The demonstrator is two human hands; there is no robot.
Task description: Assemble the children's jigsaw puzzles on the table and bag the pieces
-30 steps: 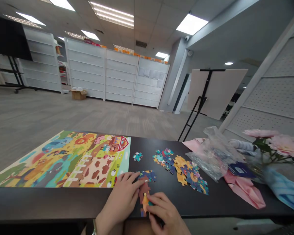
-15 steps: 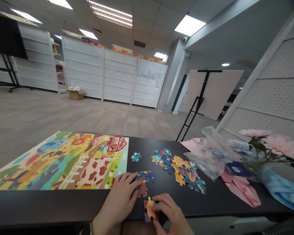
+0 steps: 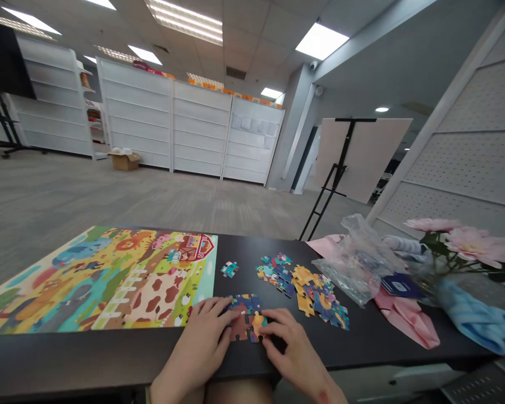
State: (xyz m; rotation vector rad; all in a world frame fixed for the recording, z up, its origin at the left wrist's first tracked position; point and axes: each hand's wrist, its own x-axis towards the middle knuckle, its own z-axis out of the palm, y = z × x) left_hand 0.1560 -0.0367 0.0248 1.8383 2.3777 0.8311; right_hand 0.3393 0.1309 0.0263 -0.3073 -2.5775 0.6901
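Observation:
My right hand [image 3: 284, 339] pinches an orange-yellow puzzle piece [image 3: 258, 325] between thumb and fingers, right beside a brown puzzle piece [image 3: 239, 326]. A narrow gap shows between the two. Above them lies a strip of joined dark blue pieces [image 3: 244, 303]. My left hand [image 3: 208, 325] rests at the left of this small group, its fingers stretched over the left edge, touching the brown piece. How far its fingertips cover the pieces is partly hidden.
A bright animal picture sheet [image 3: 151, 280] covers the left of the black table [image 3: 122, 353]. A teal piece [image 3: 229, 269] lies alone, and piles of loose pieces [image 3: 315, 292] lie to the right. Further right are a clear plastic bag [image 3: 357, 269], pink cloth [image 3: 408, 320], blue cloth [image 3: 471, 317] and flowers [image 3: 475, 244].
My right hand has moved up and away from the table's front edge, bringing the orange-yellow piece beside the brown one. My left hand has stayed nearly in place.

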